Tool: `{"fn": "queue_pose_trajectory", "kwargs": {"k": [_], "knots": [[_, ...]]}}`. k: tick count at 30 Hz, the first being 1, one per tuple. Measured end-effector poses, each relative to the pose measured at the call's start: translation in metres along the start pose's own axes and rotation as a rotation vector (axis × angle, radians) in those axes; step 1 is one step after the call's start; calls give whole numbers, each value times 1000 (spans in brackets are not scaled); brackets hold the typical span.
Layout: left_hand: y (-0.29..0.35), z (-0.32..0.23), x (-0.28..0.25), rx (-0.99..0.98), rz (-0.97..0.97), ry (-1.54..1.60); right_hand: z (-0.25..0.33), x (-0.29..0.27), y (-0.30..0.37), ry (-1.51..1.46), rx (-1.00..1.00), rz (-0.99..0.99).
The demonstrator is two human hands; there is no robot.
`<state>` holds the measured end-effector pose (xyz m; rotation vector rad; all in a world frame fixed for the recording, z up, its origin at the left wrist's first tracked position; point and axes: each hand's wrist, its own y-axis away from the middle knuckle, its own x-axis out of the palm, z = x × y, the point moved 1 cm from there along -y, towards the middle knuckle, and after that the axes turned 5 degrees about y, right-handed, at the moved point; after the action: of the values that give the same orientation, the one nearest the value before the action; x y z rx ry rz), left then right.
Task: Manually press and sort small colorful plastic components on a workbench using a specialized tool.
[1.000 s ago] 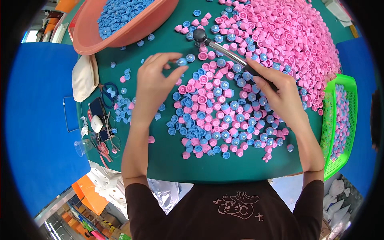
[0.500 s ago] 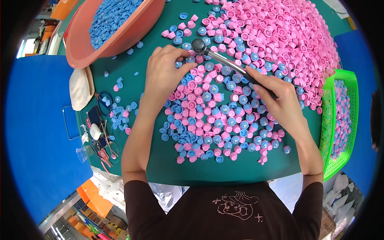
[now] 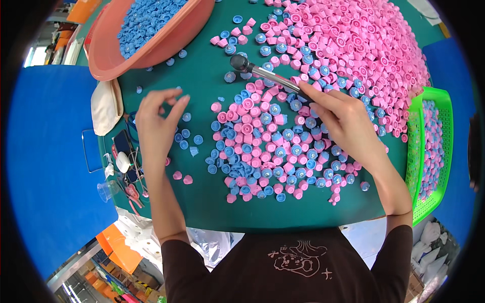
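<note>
My right hand grips a small hammer with a black round head and a metal shaft, held slantwise above the table with its head to the left. Over the left of the table is my left hand, thumb and forefinger apart, holding nothing that I can make out. Loose blue caps lie close beside it, some partly hidden under the hand. Between my arms spreads a cluster of small pink cups and blue caps, several of them joined into cupcake-like pieces.
A large heap of pink cups covers the far right. At the far left stands an orange-pink basin of blue caps. A green basket with mixed pieces is at the right edge. Scissors, a phone and a cloth bag lie left.
My left hand has moved left, away from the hammer head and the cluster, to the loose blue caps. The hammer in my right hand has shifted slightly left.
</note>
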<state>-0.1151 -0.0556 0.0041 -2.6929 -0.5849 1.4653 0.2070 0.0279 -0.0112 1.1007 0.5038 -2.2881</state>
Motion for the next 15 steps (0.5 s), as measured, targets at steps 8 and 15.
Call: {"fn": "queue_pose_trajectory", "kwargs": {"k": [8, 15], "knots": [[56, 25, 4, -102, 209, 73, -7, -41, 33, -83, 243, -77], [54, 39, 5, -129, 64, -62, -5, -43, 54, 63, 257, 31]]}}
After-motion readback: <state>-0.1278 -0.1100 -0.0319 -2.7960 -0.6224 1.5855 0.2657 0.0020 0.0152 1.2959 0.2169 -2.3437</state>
